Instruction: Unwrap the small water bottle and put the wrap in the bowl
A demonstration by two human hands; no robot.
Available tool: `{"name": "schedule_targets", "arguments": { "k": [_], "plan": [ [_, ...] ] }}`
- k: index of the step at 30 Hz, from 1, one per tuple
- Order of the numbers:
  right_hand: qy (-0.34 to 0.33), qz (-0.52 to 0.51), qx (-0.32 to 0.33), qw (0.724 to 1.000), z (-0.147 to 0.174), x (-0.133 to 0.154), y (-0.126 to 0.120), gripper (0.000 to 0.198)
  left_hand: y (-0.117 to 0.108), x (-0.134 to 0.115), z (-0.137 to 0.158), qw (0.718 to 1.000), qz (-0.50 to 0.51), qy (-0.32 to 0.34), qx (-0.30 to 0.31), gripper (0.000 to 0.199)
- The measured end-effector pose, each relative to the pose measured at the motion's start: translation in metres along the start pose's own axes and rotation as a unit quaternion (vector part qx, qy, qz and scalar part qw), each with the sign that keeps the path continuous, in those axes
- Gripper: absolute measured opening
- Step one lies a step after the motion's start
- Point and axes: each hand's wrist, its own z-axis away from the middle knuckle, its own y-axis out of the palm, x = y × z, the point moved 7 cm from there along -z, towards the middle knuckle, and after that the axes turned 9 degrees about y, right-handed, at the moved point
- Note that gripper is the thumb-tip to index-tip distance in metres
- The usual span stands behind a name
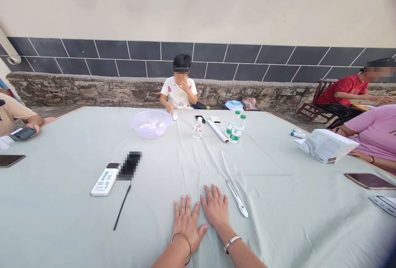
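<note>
My left hand (pixel 187 224) lies flat on the pale grey-green tablecloth (pixel 148 214), fingers spread, with a thin bracelet at the wrist. Beside it my right hand (pixel 216 207) also rests palm down, fingers apart, a silver bracelet on its wrist. Neither hand holds anything. Just right of my right hand lies a white utility knife (pixel 237 198), apart from the fingers. To the left of my left hand are a white power bank (pixel 105 181) and a blurred dark object with a black strap (pixel 122 207).
A purple translucent basin (pixel 151 136) with whitish contents stands across the table near a person (pixel 179 90). Bottles (pixel 237 131), a small bottle (pixel 198 129) and a white roll (pixel 218 131) are nearby. A white box (pixel 328 145) and phone (pixel 371 180) lie right; people sit both sides.
</note>
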Motion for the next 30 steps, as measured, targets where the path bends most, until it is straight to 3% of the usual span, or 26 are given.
{"name": "schedule_targets", "arguments": {
  "k": [22, 30],
  "plan": [
    [-0.013, 0.024, -0.028, 0.999, -0.013, 0.002, 0.006, 0.058, -0.005, 0.002, -0.005, 0.999, 0.033, 0.020, -0.026, 0.084],
    [-0.032, -0.069, -0.011, 0.997, -0.031, 0.033, -0.016, 0.060, -0.014, 0.014, -0.007, 0.996, 0.072, -0.007, -0.058, 0.084]
  ]
}}
